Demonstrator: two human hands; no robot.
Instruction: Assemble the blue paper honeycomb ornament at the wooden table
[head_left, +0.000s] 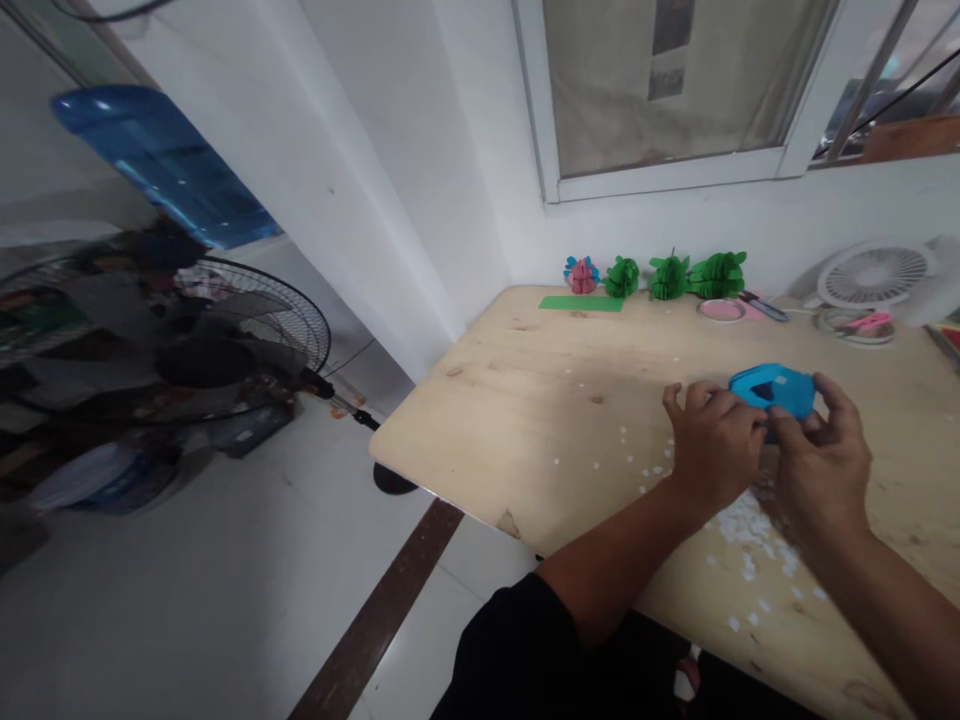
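Over the right part of the wooden table (pixel 480 390) I hold a bright blue paper craft piece (pixel 793 392) between both hands. It has a dark, roughly triangular opening or patch and a small pale spot on it. My left hand (pixel 712 440) is closed at its lower left edge, its fingertips partly hidden behind it. Fingers and thumb of my right hand (pixel 825 465) grip the right side and the lower edge. Many small white paper bits (pixel 742 530) lie scattered on the table under and around my wrists.
Along the wall stand a pink-and-blue paper ornament (pixel 582 275) and several green paper ornaments (pixel 669 277), behind a green paper strip (pixel 581 303). Nearby are a tape roll (pixel 721 311), a cutter-like tool (pixel 765 307) and a small white fan (pixel 874 275). A large floor fan (pixel 319 335) stands left.
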